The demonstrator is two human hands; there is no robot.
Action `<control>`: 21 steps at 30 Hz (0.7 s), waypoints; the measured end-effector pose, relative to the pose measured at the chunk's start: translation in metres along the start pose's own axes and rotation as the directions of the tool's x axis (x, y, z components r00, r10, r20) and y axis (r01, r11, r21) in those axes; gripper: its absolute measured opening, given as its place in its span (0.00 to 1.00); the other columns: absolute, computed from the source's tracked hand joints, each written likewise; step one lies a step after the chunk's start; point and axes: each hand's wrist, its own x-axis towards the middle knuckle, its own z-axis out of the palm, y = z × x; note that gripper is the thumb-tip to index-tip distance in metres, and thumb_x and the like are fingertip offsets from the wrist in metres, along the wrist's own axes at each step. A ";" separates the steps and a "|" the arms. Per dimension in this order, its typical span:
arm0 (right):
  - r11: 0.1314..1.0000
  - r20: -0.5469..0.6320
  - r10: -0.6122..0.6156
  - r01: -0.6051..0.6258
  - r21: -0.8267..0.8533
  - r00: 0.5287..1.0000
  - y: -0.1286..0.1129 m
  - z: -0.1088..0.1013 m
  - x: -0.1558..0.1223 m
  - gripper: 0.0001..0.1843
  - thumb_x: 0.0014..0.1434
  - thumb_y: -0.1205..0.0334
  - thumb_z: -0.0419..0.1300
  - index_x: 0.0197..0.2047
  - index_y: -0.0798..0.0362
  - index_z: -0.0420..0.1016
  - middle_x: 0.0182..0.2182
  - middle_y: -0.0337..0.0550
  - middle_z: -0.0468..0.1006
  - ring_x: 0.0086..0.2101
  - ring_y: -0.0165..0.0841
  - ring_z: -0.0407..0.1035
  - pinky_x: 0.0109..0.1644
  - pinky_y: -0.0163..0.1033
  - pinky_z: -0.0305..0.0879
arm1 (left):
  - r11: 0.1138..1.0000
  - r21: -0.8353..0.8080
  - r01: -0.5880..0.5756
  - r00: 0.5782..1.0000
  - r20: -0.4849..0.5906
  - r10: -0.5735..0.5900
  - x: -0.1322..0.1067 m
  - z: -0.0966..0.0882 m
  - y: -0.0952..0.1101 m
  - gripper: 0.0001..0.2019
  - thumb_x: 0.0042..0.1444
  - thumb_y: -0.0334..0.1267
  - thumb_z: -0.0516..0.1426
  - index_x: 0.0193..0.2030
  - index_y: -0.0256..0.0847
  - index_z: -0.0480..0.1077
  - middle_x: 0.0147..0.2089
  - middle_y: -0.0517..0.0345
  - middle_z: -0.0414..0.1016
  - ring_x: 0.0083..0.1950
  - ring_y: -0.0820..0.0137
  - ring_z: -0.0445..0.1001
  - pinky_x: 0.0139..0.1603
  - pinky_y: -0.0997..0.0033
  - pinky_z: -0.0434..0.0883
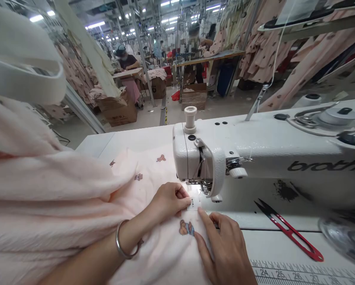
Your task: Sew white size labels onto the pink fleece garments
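Note:
A small white label [194,203] with dark lettering lies on pale pink fleece fabric [153,209] printed with little bears. Just behind it is the needle area of a white sewing machine [205,158]. My left hand [169,200], a silver bangle at its wrist, pinches the label's left edge between thumb and fingers. At the label's near right corner rests the index fingertip of my right hand [224,245]. That hand lies on the fabric with thumb and fingers spread, its thumb beside a printed bear [186,228].
Red-handled thread snips [293,233] lie right of my hands, above a printed ruler strip [302,276]. A clear round object [343,237] sits at the far right. Bunched pink fabric [46,198] fills the left. Behind are cardboard boxes [118,109] and people at other machines.

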 end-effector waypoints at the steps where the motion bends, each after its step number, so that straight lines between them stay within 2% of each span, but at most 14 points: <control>1: 1.000 0.010 0.001 -0.001 -0.007 1.000 0.000 0.000 0.000 0.25 0.62 0.60 0.54 0.60 0.61 0.62 0.44 0.55 0.64 0.44 0.43 0.60 0.45 0.48 0.62 | 1.000 0.001 -0.001 1.000 0.006 0.001 0.000 0.000 0.000 0.07 0.46 0.39 0.58 0.26 0.37 0.67 0.21 0.63 0.68 0.18 0.75 0.67 0.20 0.77 0.62; 12: 0.998 0.034 0.057 -0.057 0.019 0.998 -0.005 -0.004 0.003 0.22 0.64 0.62 0.51 0.59 0.60 0.63 0.44 0.54 0.64 0.44 0.41 0.61 0.46 0.48 0.62 | 0.995 0.095 -0.019 1.000 -0.015 0.020 0.001 0.003 -0.001 0.07 0.48 0.40 0.56 0.28 0.38 0.67 0.23 0.62 0.69 0.19 0.75 0.67 0.19 0.76 0.63; 16: 0.999 0.018 0.051 -0.051 0.009 0.999 -0.006 -0.003 0.004 0.22 0.64 0.63 0.51 0.60 0.59 0.62 0.43 0.53 0.65 0.45 0.42 0.61 0.46 0.48 0.62 | 0.979 0.197 -0.059 0.995 -0.069 0.074 -0.006 0.001 0.002 0.05 0.49 0.37 0.56 0.28 0.37 0.67 0.25 0.60 0.71 0.25 0.71 0.70 0.27 0.72 0.67; 17: 0.999 0.016 0.048 -0.048 0.008 0.999 -0.006 -0.003 0.004 0.22 0.64 0.63 0.51 0.60 0.59 0.62 0.43 0.53 0.64 0.45 0.42 0.61 0.46 0.48 0.62 | 0.969 0.235 -0.079 0.990 -0.094 0.104 -0.011 -0.001 0.003 0.04 0.48 0.36 0.57 0.30 0.37 0.68 0.28 0.58 0.72 0.29 0.69 0.72 0.32 0.70 0.69; 19: 0.999 0.021 0.043 -0.043 0.009 0.999 -0.006 -0.003 0.005 0.22 0.64 0.63 0.52 0.60 0.60 0.62 0.44 0.53 0.64 0.45 0.42 0.60 0.46 0.47 0.62 | 0.914 0.368 -0.167 0.966 -0.123 0.226 -0.026 -0.007 0.005 0.09 0.50 0.34 0.56 0.40 0.37 0.69 0.38 0.54 0.73 0.37 0.65 0.73 0.41 0.64 0.70; 21: 0.999 0.028 0.038 -0.039 0.010 0.999 -0.006 -0.003 0.005 0.22 0.64 0.63 0.52 0.60 0.60 0.62 0.44 0.53 0.64 0.44 0.42 0.60 0.46 0.48 0.62 | 0.795 0.523 -0.307 0.919 -0.055 0.391 -0.043 -0.013 0.004 0.14 0.55 0.33 0.54 0.49 0.38 0.67 0.47 0.49 0.71 0.46 0.63 0.72 0.48 0.61 0.71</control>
